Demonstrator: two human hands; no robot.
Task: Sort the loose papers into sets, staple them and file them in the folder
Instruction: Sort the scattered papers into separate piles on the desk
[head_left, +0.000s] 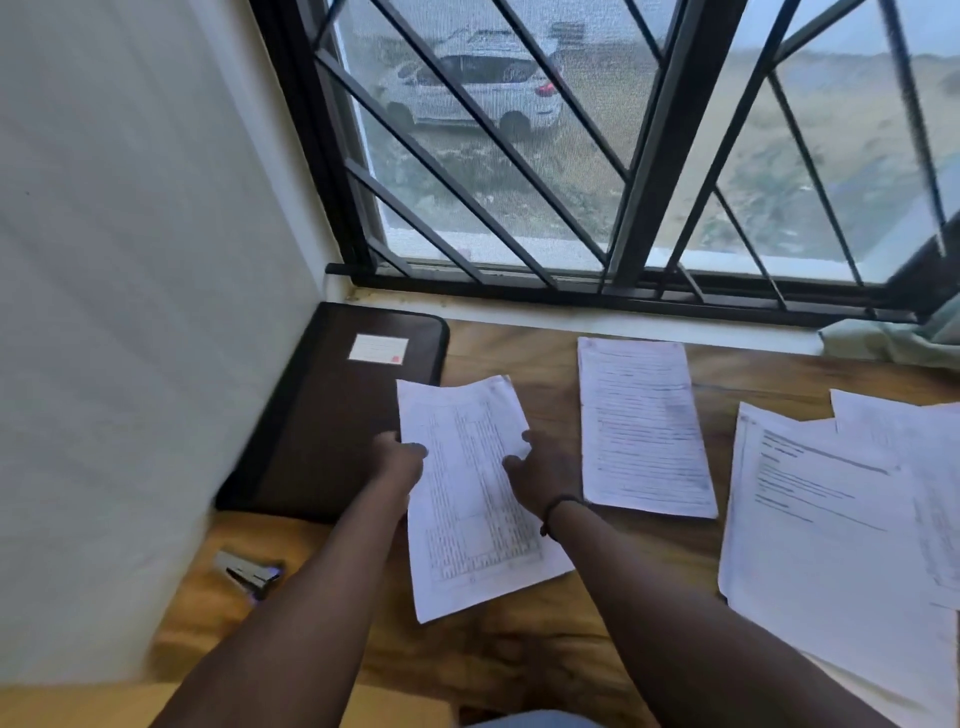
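From my remote station I record the following. The left hand (399, 457) grips the left edge of a sheet printed with a table (467, 493), its fingers curled over the margin. The right hand (540, 470) holds the same sheet at its right edge, thumb and fingers pinching the paper; a dark band (558, 512) circles that wrist. The sheet's far end overlaps the near right corner of the dark brown folder (332, 415); I cannot tell whether its near end rests on the wooden table (519, 649).

The folder lies closed and flat at the table's far left, against the wall (130, 260) and below the window sill, with a pale label (378, 349) on its cover. A set of text pages (641, 426) lies flat just right of the held sheet, apart from it. Further right, loose papers (831, 509) lie overlapping in an untidy pile that reaches the table's right edge. A stapler (249, 571) lies on the table near the wall, left of the left forearm and touching no paper.

Beyond the table, a barred window (623, 156) shows a white car (478, 88) outside. A pale green cloth (893, 340) sits at the far right by the sill.
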